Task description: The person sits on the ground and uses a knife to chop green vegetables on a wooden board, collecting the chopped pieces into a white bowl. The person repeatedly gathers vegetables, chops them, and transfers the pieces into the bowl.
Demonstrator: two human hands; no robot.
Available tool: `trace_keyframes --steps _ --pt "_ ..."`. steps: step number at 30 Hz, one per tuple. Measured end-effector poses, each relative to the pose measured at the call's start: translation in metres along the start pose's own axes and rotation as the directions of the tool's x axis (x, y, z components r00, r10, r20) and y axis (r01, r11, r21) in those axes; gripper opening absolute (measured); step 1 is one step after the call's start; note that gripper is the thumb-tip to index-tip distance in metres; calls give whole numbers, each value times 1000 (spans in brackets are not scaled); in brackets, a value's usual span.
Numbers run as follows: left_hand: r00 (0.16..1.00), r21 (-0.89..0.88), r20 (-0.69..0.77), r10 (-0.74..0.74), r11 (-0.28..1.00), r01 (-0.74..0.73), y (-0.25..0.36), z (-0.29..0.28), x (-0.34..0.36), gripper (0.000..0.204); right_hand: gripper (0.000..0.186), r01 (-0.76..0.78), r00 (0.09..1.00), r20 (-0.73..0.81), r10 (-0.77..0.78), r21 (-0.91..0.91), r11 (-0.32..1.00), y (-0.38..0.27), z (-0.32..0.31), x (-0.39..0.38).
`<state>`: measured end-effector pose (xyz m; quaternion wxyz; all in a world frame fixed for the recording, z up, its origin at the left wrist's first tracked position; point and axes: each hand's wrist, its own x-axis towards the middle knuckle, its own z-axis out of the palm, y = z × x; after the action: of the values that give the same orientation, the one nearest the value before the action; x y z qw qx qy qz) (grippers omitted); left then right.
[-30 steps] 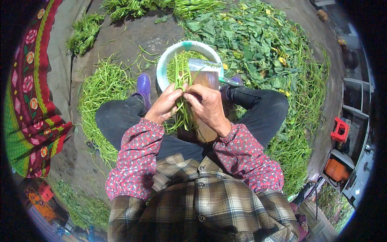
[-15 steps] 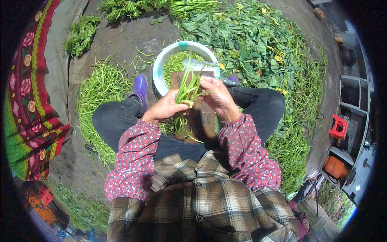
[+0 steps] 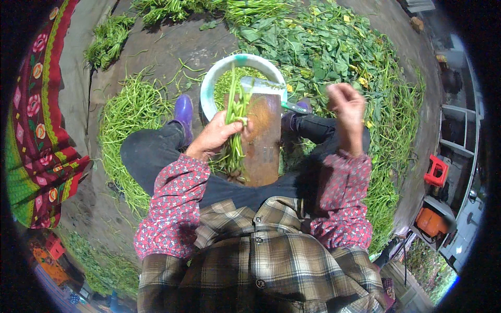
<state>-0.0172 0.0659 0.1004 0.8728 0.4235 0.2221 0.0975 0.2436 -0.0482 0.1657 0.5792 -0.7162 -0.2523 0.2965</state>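
My left hand [image 3: 218, 134] is closed round a bunch of long green stems [image 3: 237, 112], held upright over the left side of a wooden board [image 3: 262, 151]. Out to the right, above my right knee, my right hand [image 3: 347, 104] is raised with its fingers curled together. Motion blurs the fingertips, and I cannot see what is between them. Beyond the board stands a white and green basin [image 3: 207, 94] with chopped green pieces [image 3: 225, 83] in it. A broad-bladed knife [image 3: 296, 108] with a green handle lies across the basin's right side and the board's far end.
A loose pile of stems [image 3: 128, 117] lies left of my left leg. Leafy greens [image 3: 323, 57] spread over the ground on the right. Tied bundles [image 3: 107, 41] lie at the far left. A red stool [image 3: 436, 170] stands at the right, and a flowered cloth [image 3: 44, 120] at the left.
My right hand has moved away from the stems, out to the right. The left hand still grips the bunch, which is now more upright. More of the board and the knife handle show.
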Motion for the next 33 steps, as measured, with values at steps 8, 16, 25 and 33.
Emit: trace_keyframes --steps 8,16,25,33 --pt "994 6 110 26 1000 -26 -6 3 -1 37 12 -68 856 515 52 11 998 20 89 -39" --pt "917 214 348 -195 969 125 7 4 -6 30 29 -461 664 732 153 239 855 45 77 -12" --pt "898 385 278 -340 896 220 2 5 -3 26 24 -223 963 228 145 367 903 2 70 9" --pt "965 276 245 -92 961 22 8 5 -5 23 28 -232 909 310 277 -173 957 -10 5 11"
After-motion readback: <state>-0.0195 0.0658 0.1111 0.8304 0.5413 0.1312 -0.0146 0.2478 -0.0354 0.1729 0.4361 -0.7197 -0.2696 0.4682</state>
